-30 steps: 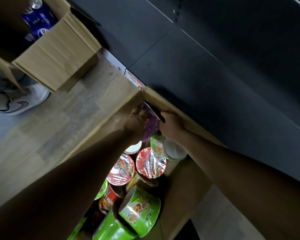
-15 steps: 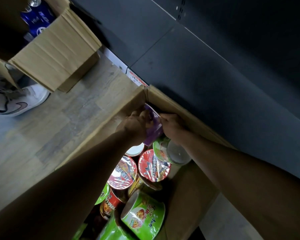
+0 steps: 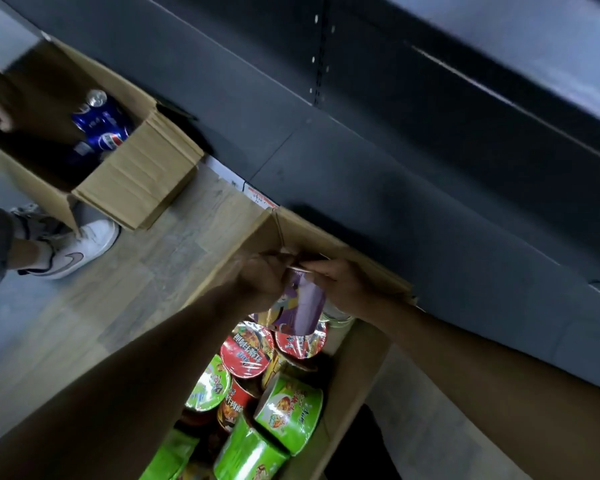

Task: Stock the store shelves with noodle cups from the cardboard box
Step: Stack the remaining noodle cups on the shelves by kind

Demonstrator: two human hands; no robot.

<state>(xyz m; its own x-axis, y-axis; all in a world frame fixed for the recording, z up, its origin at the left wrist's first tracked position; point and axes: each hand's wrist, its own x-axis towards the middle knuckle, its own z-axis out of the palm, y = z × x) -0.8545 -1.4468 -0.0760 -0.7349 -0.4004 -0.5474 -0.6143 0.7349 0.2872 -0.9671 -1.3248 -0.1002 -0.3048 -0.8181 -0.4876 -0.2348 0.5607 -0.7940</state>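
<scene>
- My left hand (image 3: 257, 282) and right hand (image 3: 347, 287) both clasp one purple noodle cup (image 3: 300, 303), fingers closed around its sides, its rim tipped toward the box's far corner.
- The cup hangs over the open cardboard box (image 3: 357, 362), just above the red-lidded cups (image 3: 246, 351).
- Nearer me in the box lie green cups (image 3: 288, 410) on their sides.
- Beyond my hands runs the dark shelf (image 3: 361, 174).
- Well off to my left stands a second box (image 3: 136, 181) holding blue cans (image 3: 101, 126), a white sneaker (image 3: 80, 251) beside it.

My left hand (image 3: 260, 282) and right hand (image 3: 347, 289): arms extended, fingers closed on purple cup (image 3: 300, 303) from opposite sides.
</scene>
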